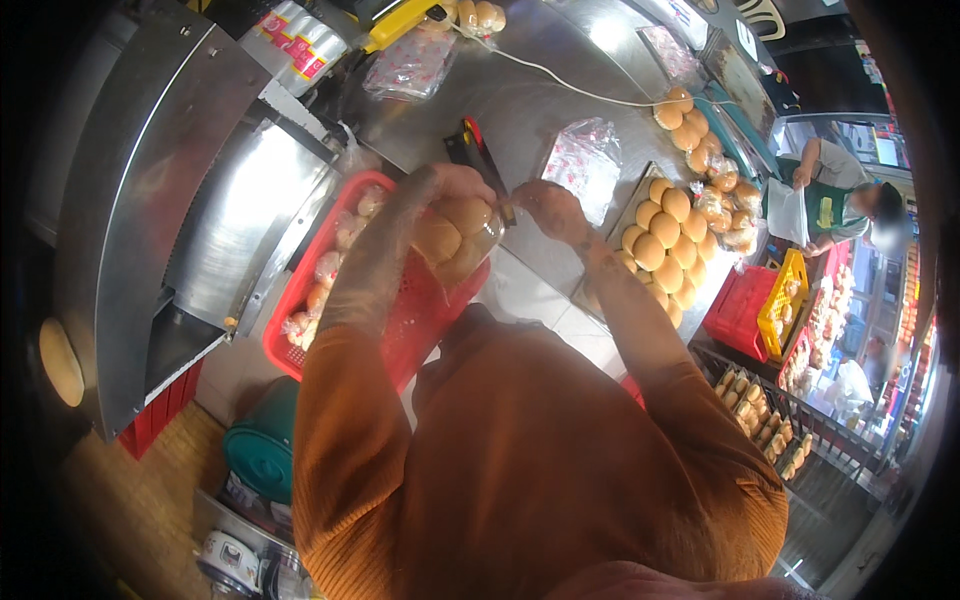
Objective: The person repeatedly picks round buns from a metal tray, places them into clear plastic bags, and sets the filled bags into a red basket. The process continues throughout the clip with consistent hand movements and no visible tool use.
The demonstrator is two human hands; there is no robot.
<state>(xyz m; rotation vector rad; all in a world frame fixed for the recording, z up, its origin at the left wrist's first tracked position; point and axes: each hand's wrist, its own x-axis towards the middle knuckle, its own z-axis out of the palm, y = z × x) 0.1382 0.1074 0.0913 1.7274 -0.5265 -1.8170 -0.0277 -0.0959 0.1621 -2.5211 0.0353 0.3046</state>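
My left hand point(462, 183) is closed around the gathered top of a clear plastic bag of round brown buns point(440, 240). The bag hangs over the table's near edge, above a red basket point(275, 325). Just to its right, my right hand point(550, 208) has its fingers curled together close to the bag's top; what they pinch is hidden. Between and beyond both hands stands a narrow black device point(470, 152) with a red end, on the steel table. Several bagged buns point(325, 265) lie in the red basket.
A tray of loose buns point(665, 235) sits on the right of the table, bagged buns point(725, 205) behind it. Flat plastic bags point(585, 165) lie mid-table. A white cord point(560, 78) crosses the back. A steel machine point(230, 220) stands left. A co-worker point(840, 190) holds a white bag at right.
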